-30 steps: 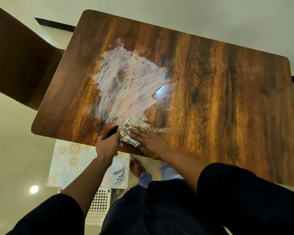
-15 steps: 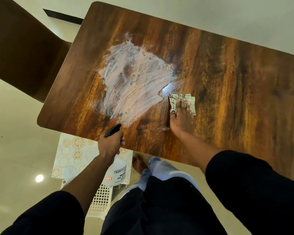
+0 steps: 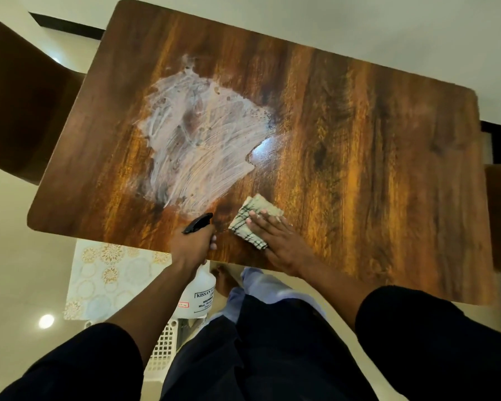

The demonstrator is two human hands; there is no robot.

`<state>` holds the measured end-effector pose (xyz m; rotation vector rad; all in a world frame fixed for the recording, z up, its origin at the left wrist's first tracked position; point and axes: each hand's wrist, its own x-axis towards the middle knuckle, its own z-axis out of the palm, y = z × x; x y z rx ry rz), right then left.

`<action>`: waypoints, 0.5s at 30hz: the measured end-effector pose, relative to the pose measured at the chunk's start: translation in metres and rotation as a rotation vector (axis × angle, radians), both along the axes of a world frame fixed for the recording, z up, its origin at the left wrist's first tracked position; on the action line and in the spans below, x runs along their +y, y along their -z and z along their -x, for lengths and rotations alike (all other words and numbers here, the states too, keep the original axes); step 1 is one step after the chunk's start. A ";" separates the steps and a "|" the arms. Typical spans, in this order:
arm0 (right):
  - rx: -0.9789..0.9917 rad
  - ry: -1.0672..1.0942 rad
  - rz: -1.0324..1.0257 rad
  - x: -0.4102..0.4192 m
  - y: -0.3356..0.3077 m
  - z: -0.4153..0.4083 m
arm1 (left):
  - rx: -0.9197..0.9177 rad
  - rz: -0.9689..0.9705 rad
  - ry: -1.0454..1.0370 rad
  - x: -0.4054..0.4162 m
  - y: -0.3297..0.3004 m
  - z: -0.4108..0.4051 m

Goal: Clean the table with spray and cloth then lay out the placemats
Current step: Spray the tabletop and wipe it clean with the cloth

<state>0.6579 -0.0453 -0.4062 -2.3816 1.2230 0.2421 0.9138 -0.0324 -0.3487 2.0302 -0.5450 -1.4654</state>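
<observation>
The wooden table (image 3: 373,157) carries a broad patch of white smeared cleaner residue (image 3: 197,149) on its left half, streaked in curved strokes; the right half shows bare dark wood grain with one bright light reflection near the middle. The right hand (image 3: 275,244) lies flat, fingers extended and pressed down on a folded checked cloth (image 3: 250,224), which sits on the table top near the front edge, just below and to the right of the smeared patch. The hand covers the cloth's lower right portion; it presses rather than clenches. The left hand (image 3: 193,246) is wrapped around the neck of a spray bottle (image 3: 198,296), held at the table's front edge just left of the cloth. The bottle's black trigger head (image 3: 198,223) projects above the fist over the table top, while its white labelled body hangs below the table's edge. Patterned placemats (image 3: 110,276), pale with gold circular motifs, lie lower down, left of the bottle and beyond the table edge, resting above a white lattice basket (image 3: 164,345). Both forearms emerge from dark sleeves.
</observation>
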 end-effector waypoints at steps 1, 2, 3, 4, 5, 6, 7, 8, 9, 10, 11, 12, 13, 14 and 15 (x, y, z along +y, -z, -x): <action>0.020 0.114 -0.002 -0.002 -0.001 0.012 | 0.002 0.003 0.012 -0.001 0.001 0.002; 0.039 0.250 -0.001 -0.003 -0.001 0.025 | 0.003 0.003 0.018 -0.003 0.002 0.004; 0.051 0.399 -0.009 -0.004 -0.001 0.035 | 0.003 -0.001 0.022 -0.004 0.002 0.006; 0.059 0.542 -0.022 -0.008 -0.001 0.042 | 0.000 -0.007 0.023 -0.005 0.003 0.008; 0.065 0.665 -0.030 -0.013 -0.003 0.044 | -0.002 -0.010 0.022 -0.005 0.003 0.009; 0.072 0.766 -0.037 -0.020 -0.005 0.042 | -0.003 -0.010 0.018 -0.006 0.002 0.009; 0.076 0.842 -0.044 -0.028 -0.008 0.036 | -0.002 -0.004 0.006 -0.007 0.001 0.008; 0.070 0.914 -0.055 -0.036 -0.010 0.026 | -0.001 0.004 -0.013 -0.008 0.000 0.005; 0.054 0.982 -0.064 -0.042 -0.012 0.014 | -0.001 0.011 -0.032 -0.009 -0.001 0.002; 0.038 1.034 -0.073 -0.048 -0.015 0.000 | 0.001 0.018 -0.055 -0.010 -0.001 -0.002; 0.025 1.048 -0.075 -0.053 -0.016 -0.015 | 0.006 0.024 -0.076 -0.011 0.000 -0.008; 0.020 1.008 -0.071 -0.056 -0.016 -0.031 | 0.009 0.027 -0.103 -0.012 0.001 -0.014; 0.019 0.930 -0.051 -0.057 -0.014 -0.047 | 0.003 0.033 -0.122 -0.013 0.002 -0.021; 0.020 0.836 -0.032 -0.056 -0.014 -0.063 | -0.006 0.036 -0.129 -0.014 0.003 -0.027; 0.018 0.748 -0.014 -0.054 -0.013 -0.077 | -0.017 0.037 -0.134 -0.015 0.003 -0.033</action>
